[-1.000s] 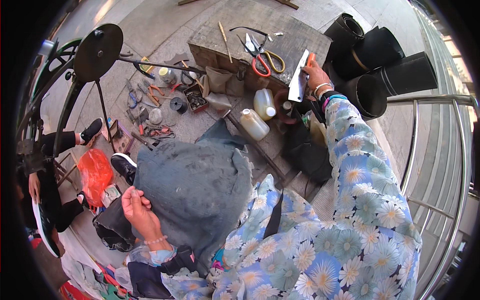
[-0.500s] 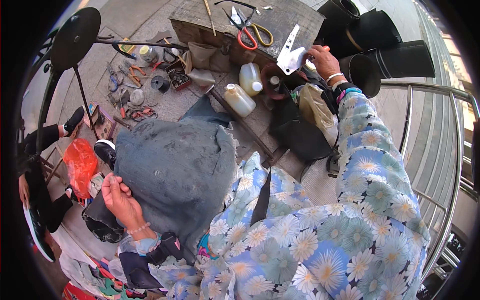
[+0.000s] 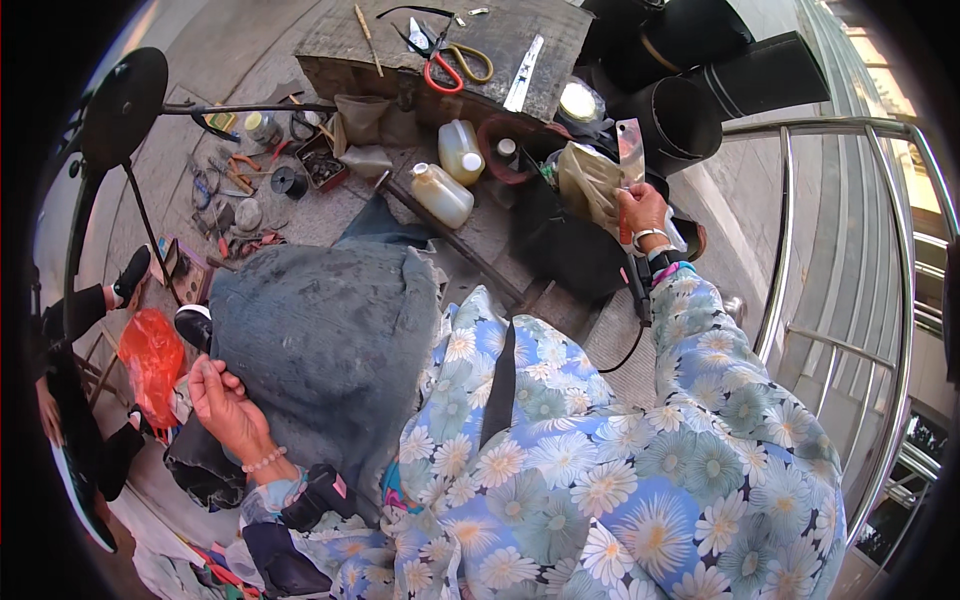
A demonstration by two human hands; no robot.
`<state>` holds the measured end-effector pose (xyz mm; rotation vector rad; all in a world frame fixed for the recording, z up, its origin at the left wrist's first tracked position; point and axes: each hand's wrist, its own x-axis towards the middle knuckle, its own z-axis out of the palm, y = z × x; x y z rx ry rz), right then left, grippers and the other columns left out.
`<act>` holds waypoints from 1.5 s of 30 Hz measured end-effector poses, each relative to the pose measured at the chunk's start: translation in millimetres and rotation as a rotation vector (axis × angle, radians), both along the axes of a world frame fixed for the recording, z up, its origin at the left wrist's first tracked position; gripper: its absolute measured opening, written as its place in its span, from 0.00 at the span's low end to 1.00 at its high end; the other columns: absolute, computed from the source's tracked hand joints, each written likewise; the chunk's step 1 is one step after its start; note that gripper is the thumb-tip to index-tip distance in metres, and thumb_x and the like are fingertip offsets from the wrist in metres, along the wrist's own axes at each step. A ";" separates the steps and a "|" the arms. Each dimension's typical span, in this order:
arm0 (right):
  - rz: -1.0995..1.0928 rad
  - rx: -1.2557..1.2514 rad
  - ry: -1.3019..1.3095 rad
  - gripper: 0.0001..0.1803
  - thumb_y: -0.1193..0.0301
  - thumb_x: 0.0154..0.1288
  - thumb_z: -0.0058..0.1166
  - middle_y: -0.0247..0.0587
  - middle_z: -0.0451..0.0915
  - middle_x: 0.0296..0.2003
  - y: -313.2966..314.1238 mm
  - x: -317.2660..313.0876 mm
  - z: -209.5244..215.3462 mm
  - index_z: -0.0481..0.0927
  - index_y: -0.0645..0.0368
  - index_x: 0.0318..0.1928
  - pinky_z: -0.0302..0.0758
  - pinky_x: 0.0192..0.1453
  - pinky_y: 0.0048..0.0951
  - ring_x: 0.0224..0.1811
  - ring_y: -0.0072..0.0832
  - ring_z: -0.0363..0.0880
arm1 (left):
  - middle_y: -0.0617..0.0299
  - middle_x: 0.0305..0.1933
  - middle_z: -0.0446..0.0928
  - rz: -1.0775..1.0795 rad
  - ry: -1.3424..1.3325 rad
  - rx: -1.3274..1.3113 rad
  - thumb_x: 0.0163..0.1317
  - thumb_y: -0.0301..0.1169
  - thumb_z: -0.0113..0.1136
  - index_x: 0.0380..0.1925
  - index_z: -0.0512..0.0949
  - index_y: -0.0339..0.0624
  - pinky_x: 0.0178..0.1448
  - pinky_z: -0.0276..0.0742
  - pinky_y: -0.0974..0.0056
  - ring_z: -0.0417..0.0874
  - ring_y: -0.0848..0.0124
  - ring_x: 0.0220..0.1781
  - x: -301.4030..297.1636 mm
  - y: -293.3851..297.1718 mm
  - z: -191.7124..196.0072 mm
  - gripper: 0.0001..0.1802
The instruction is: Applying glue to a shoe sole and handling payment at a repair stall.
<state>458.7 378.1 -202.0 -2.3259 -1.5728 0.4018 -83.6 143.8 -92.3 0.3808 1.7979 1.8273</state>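
R hand [image 3: 641, 212] grips knife [image 3: 630, 152]; L hand [image 3: 226, 405] on cloth [image 3: 325, 330].

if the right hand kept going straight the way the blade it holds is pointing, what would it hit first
Probably the black rolls. The right hand holds a flat metal blade pointing up and away, its tip already overlapping one dark roll in the head view. Depth is unclear, so it may pass in front.

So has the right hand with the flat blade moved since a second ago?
Yes. The right hand has drawn the blade back off the wooden block, away from the scissors, toward the person's body.
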 end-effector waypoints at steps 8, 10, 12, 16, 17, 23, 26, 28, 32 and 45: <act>-0.022 -0.088 -0.118 0.12 0.66 0.45 0.61 0.50 0.79 0.30 3.1 -13.4 -57.7 0.78 0.59 0.29 0.73 0.43 0.39 0.36 0.47 0.77 | 0.65 0.29 0.74 -0.005 -0.004 -0.001 0.62 0.30 0.52 0.40 0.72 0.38 0.24 0.62 0.81 0.70 0.83 0.22 -1.8 -1.6 -6.0 0.09; -0.010 -0.093 -0.123 0.12 0.66 0.45 0.60 0.51 0.79 0.32 9.5 -7.6 -69.0 0.78 0.59 0.30 0.73 0.44 0.40 0.38 0.47 0.77 | 0.65 0.29 0.74 -0.003 -0.015 0.013 0.62 0.30 0.52 0.40 0.72 0.38 0.24 0.63 0.81 0.70 0.83 0.22 -1.7 -1.6 -5.7 0.09; 0.060 -0.124 -0.147 0.12 0.66 0.46 0.60 0.51 0.79 0.32 12.8 -2.7 -70.4 0.79 0.60 0.30 0.73 0.44 0.40 0.38 0.47 0.77 | 0.65 0.29 0.74 -0.001 -0.023 0.025 0.62 0.30 0.52 0.40 0.72 0.38 0.24 0.63 0.81 0.70 0.83 0.22 -3.7 -0.5 -5.9 0.09; 0.104 -0.209 -0.138 0.12 0.64 0.46 0.60 0.51 0.80 0.31 9.3 6.0 -48.3 0.80 0.59 0.29 0.73 0.44 0.37 0.37 0.46 0.78 | 0.65 0.30 0.74 -0.010 -0.019 0.018 0.62 0.30 0.52 0.40 0.72 0.38 0.25 0.63 0.80 0.71 0.83 0.23 -3.6 -2.7 -7.1 0.09; 0.106 -0.209 -0.141 0.12 0.64 0.46 0.60 0.51 0.80 0.31 10.2 7.0 -45.7 0.80 0.59 0.29 0.73 0.44 0.37 0.37 0.46 0.78 | 0.65 0.30 0.74 -0.012 -0.018 0.022 0.62 0.30 0.52 0.40 0.72 0.39 0.25 0.63 0.80 0.71 0.83 0.23 -3.1 -3.4 -6.0 0.09; 0.017 -0.398 0.079 0.11 0.65 0.43 0.58 0.47 0.81 0.29 14.4 28.1 -49.1 0.81 0.56 0.30 0.74 0.42 0.33 0.34 0.39 0.80 | 0.65 0.30 0.74 -0.029 -0.030 0.031 0.62 0.29 0.52 0.41 0.72 0.39 0.25 0.64 0.80 0.71 0.82 0.23 -2.8 -1.9 -8.2 0.09; -0.039 -0.186 0.027 0.11 0.65 0.42 0.58 0.46 0.81 0.29 12.1 29.5 -42.0 0.80 0.57 0.27 0.74 0.41 0.33 0.34 0.38 0.80 | 0.65 0.30 0.75 -0.026 -0.032 0.030 0.62 0.29 0.52 0.41 0.72 0.39 0.26 0.64 0.80 0.71 0.82 0.23 -3.1 -2.6 -10.8 0.09; -0.054 -0.058 -0.024 0.12 0.64 0.41 0.59 0.46 0.81 0.30 11.1 18.3 -22.8 0.80 0.58 0.27 0.74 0.42 0.33 0.35 0.39 0.80 | 0.65 0.30 0.75 -0.017 -0.030 0.026 0.62 0.29 0.52 0.41 0.72 0.38 0.26 0.65 0.80 0.71 0.82 0.23 -3.7 -6.7 -8.6 0.09; -0.083 -0.281 -0.072 0.17 0.63 0.42 0.59 0.50 0.80 0.34 18.2 50.0 -58.4 0.81 0.59 0.33 0.74 0.46 0.34 0.38 0.43 0.79 | 0.64 0.30 0.75 -0.037 -0.029 0.035 0.62 0.29 0.52 0.41 0.72 0.38 0.26 0.65 0.80 0.72 0.82 0.23 -1.6 -1.4 -3.1 0.09; 0.006 0.031 0.008 0.21 0.63 0.48 0.56 0.51 0.79 0.36 4.6 29.9 -19.5 0.77 0.60 0.42 0.71 0.50 0.36 0.42 0.45 0.76 | 0.64 0.31 0.75 -0.042 -0.037 0.044 0.62 0.28 0.52 0.41 0.72 0.38 0.27 0.66 0.79 0.72 0.81 0.24 -4.0 -3.8 -9.0 0.09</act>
